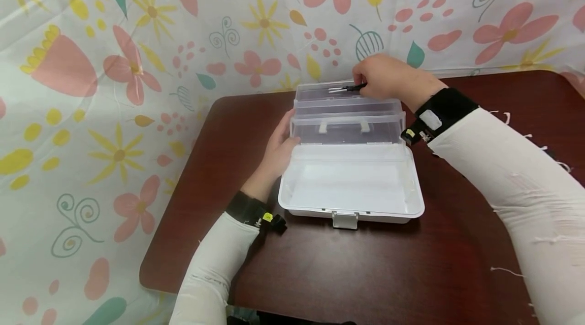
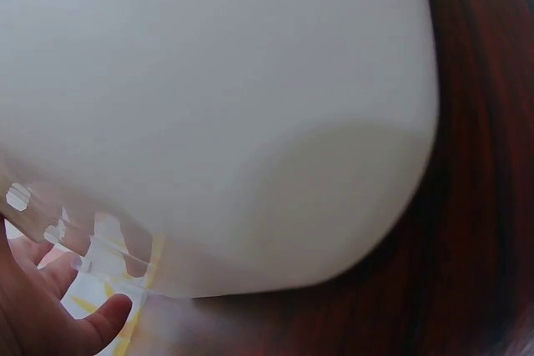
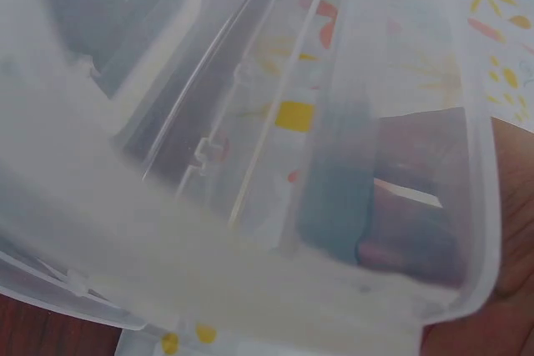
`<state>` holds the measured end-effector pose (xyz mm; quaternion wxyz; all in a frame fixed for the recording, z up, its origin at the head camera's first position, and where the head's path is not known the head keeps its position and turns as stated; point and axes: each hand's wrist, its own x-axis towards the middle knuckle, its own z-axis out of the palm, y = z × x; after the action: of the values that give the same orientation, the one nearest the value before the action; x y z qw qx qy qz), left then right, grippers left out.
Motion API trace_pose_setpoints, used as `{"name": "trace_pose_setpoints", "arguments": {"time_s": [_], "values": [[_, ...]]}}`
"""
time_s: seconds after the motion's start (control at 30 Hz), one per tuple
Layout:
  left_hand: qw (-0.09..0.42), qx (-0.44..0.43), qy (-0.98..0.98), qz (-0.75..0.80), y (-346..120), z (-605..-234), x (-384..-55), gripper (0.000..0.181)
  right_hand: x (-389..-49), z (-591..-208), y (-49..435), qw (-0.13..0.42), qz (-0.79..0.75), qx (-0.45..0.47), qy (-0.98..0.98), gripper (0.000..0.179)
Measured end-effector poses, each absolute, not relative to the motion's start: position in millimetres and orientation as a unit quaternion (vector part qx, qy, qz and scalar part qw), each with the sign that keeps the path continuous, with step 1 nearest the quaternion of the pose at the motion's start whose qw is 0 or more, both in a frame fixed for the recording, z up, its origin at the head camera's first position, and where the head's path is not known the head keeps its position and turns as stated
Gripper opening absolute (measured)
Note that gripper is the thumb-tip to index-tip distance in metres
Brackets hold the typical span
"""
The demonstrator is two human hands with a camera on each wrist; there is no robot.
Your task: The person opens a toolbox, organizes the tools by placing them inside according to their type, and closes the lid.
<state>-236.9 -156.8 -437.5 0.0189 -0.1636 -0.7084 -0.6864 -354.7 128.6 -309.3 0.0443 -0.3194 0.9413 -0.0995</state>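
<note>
A storage box with a white base lies opened on the table, its clear lid and trays raised at the back. At the left side of the raised part, my left hand grips the clear edge, its thumb toward the front. The left wrist view shows that hand with fingers partly behind clear plastic. Over the rearmost clear section, my right hand pinches the black end of tweezers, pale tips pointing left. In the right wrist view the right hand is partly behind a clear wall; the tweezers are hidden there.
The dark red-brown table extends around the box. A flower-printed sheet hangs right behind the table and along its left side. A pale latch projects from the front of the base.
</note>
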Motion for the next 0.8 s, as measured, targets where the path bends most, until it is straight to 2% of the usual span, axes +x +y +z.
{"name": "trace_pose_setpoints", "arguments": {"time_s": [0.23, 0.8], "values": [[0.024, -0.158, -0.72, -0.675, -156.3, -436.2, -236.9, 0.074, -355.9, -310.2, 128.1, 0.035, -0.096, -0.319, 0.942, 0.006], [0.026, -0.165, -0.709, -0.685, -156.1, -436.8, -233.3, 0.072, -356.4, -313.7, 129.8, 0.04, -0.112, -0.33, 0.936, 0.009]]}}
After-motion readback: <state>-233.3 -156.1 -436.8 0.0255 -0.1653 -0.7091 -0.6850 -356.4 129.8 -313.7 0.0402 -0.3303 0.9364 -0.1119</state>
